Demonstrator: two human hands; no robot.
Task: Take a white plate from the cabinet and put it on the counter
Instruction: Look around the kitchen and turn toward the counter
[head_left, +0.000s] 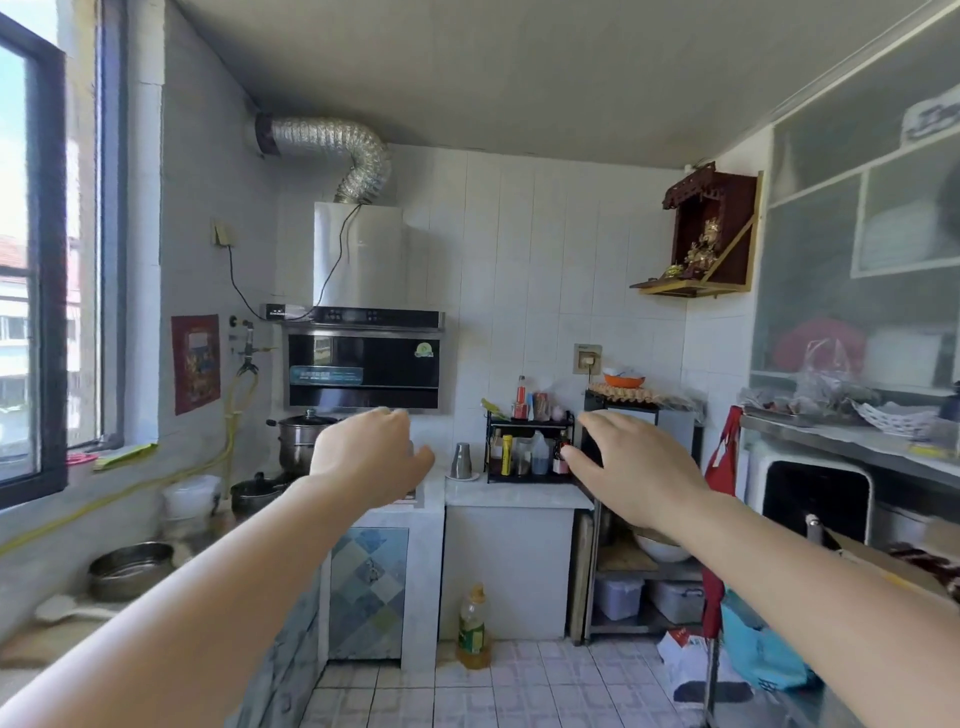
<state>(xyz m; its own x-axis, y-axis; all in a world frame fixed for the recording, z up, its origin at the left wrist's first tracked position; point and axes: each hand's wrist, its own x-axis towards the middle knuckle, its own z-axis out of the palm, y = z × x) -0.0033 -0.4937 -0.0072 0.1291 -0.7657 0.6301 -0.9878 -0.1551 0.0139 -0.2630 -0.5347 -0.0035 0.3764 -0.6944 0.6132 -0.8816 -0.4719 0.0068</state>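
Both my arms reach forward into a narrow kitchen. My left hand (370, 453) hangs in mid-air with loosely curled fingers and holds nothing. My right hand (631, 465) is spread open, palm down, also holding nothing. At the upper right stands a cabinet (810, 291) with frosted sliding panels. Behind one panel I make out a blurred stack of white plates (896, 236). Both hands are well to the left of and below that cabinet. A steel counter (852, 441) runs under it on the right.
A range hood (363, 358) and pots (301, 441) sit at the left over the stove counter. A spice rack (530, 447) and steel cup (461, 460) stand on the middle counter. An oil bottle (472, 629) and bags (763, 649) lie on the tiled floor.
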